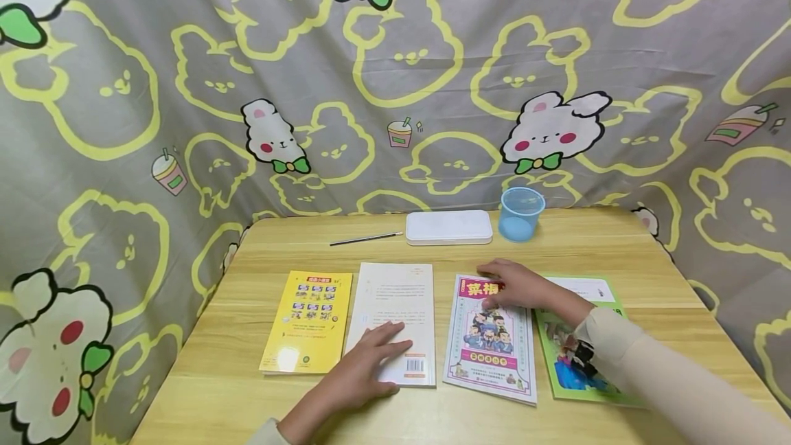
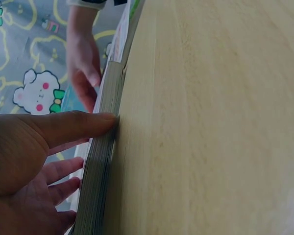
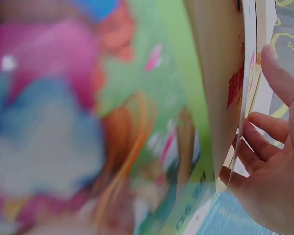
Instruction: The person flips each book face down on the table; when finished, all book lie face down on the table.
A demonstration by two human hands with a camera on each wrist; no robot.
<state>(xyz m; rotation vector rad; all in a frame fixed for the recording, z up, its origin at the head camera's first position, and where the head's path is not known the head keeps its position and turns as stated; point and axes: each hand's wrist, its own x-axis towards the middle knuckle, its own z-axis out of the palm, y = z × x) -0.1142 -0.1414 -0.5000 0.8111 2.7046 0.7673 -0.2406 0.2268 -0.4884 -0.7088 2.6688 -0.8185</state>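
Four fingers of my left hand (image 1: pixel 371 366) lie spread over the lower part of a white book (image 1: pixel 395 287) with a barcode. In the left wrist view, the thumb (image 2: pixel 83 125) rests against its page edges (image 2: pixel 100 161). My right hand (image 1: pixel 516 287) is over the top of a pink-and-white book (image 1: pixel 488 362) with cartoon figures, its thumb on the cover and its fingers around the top right. Fingertips (image 3: pixel 250 125) appear right at a book's edge in the right wrist view. A green picture book (image 1: pixel 575 369) lies partly beneath the right forearm.
On the far left lies a yellow book (image 1: pixel 309 328). Behind the books are a thin dark pen-like stick (image 1: pixel 364 239), a white case (image 1: pixel 449 226) and a blue cup (image 1: pixel 521 215). A patterned curtain (image 1: pixel 346 74) hangs behind the wooden table (image 1: pixel 204 356).
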